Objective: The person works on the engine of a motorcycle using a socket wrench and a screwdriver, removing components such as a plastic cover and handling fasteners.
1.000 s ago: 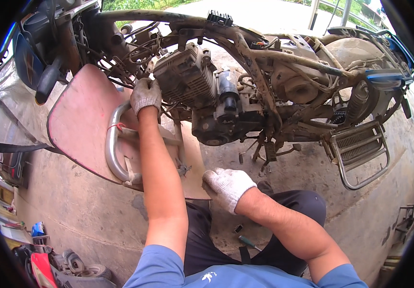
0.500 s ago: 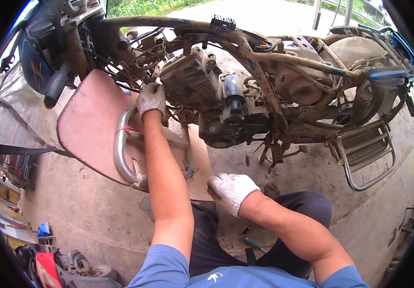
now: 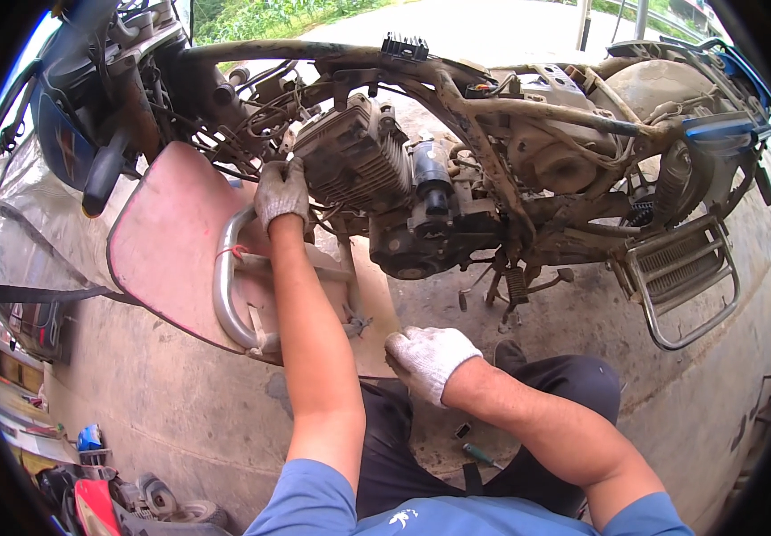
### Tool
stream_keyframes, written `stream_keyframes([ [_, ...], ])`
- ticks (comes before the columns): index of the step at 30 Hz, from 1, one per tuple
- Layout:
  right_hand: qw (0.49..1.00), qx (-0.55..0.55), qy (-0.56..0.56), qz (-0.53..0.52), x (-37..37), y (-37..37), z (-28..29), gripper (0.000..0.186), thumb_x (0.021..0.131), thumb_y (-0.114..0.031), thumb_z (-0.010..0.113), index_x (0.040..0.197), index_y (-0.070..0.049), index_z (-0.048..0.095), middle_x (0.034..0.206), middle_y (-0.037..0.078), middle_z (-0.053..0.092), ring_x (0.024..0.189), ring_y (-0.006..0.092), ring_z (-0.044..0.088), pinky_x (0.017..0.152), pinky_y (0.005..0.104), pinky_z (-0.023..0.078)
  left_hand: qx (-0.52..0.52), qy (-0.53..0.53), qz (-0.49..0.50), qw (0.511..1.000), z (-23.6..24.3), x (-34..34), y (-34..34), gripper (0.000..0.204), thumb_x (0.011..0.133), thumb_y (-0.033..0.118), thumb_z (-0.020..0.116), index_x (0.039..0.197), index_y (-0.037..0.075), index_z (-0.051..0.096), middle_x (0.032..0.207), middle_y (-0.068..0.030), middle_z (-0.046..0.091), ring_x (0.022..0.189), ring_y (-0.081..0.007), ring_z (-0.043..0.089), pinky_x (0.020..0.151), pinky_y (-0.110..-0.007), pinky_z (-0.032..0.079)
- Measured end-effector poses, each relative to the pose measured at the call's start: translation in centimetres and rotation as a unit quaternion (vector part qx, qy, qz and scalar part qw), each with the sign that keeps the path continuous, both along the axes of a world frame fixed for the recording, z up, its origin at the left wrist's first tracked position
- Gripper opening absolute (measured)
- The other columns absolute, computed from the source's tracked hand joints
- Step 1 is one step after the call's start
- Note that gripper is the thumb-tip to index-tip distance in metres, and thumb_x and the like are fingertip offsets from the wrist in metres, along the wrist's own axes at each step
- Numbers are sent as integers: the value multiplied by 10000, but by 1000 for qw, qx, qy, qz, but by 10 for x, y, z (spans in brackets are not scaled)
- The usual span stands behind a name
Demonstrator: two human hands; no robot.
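Concrete floor (image 3: pixel 171 402), grass (image 3: pixel 278 18), left hand (image 3: pixel 282 194) by engine (image 3: pixel 354 154), right hand (image 3: pixel 430 360), fingers (image 3: pixel 399 344) curled, contents unclear

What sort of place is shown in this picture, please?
Probably a repair workshop: a motorcycle with its frame and engine bare, and a green-handled tool lying on the floor.

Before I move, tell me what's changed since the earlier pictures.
The left grip seems slightly shifted beside the engine; no taking hold or letting go is visible. The view has tilted, so the motorcycle's handlebar end sits lower. The right grip stays curled, away from the engine.
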State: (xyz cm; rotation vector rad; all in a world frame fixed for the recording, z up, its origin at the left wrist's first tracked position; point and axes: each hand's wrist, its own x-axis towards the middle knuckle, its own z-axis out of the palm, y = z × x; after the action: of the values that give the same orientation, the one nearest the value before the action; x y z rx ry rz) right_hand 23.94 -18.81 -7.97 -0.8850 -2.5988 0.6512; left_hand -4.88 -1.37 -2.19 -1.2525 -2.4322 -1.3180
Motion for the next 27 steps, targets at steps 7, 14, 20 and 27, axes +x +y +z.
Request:
stream_keyframes([
  [7,1000,-7,-8,0,-2,-5,3,190,970,-229,580,962,-47,634,907,198,701,869,402,696,763,505,560,-37,39,24,998,-4,0,0,341,929,324,651,1151,81,741,1116,-243,724,1069,-421,682,954,-473,535],
  [14,1000,-9,-6,13,-3,-7,-6,188,963,-233,588,975,-51,634,914,199,697,872,400,699,764,507,563,16,12,-79,997,-15,-24,4,349,917,334,646,1140,89,757,1125,-202,740,1105,-385,689,981,-450,527],
  [20,1000,-4,9,9,-2,-7,-3,173,957,-222,594,994,-57,631,913,191,697,869,398,700,765,507,563,38,-41,-33,998,-6,-12,0,369,898,362,696,1095,58,764,1084,-231,744,1046,-386,708,937,-455,535],
  [27,1000,-4,-7,10,-1,-5,-7,170,942,-218,605,1001,-59,627,921,190,705,873,396,703,762,509,564,5,8,-13,1000,-5,-8,4,358,915,327,696,1124,43,758,1075,-204,758,1030,-360,721,934,-431,540],
])
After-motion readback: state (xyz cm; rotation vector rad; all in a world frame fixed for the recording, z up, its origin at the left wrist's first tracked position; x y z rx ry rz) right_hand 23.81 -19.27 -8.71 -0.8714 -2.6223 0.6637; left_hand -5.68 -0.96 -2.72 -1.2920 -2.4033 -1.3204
